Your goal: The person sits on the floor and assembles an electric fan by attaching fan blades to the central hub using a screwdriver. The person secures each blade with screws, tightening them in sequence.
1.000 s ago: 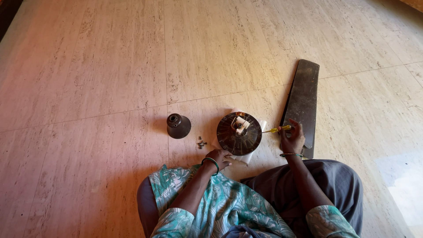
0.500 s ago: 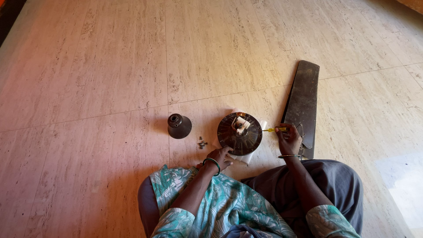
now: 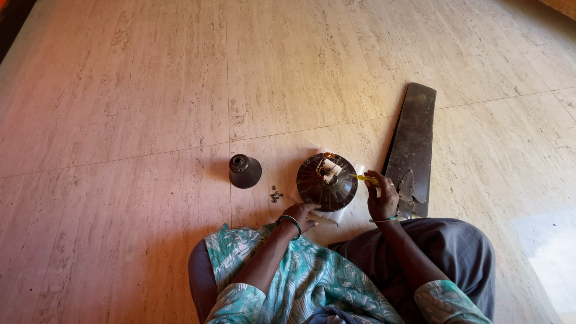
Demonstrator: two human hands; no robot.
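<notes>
A long dark fan blade (image 3: 413,144) lies on the floor (image 3: 120,90) right of the round fan motor (image 3: 326,181). The left hand (image 3: 302,215) steadies the motor's near rim, fingers spread; the right hand (image 3: 381,197) grips a yellow screwdriver (image 3: 363,177), tip toward its edge. Left sit a cone-shaped cover (image 3: 244,171) and loose screws (image 3: 275,194), kept within reach.
</notes>
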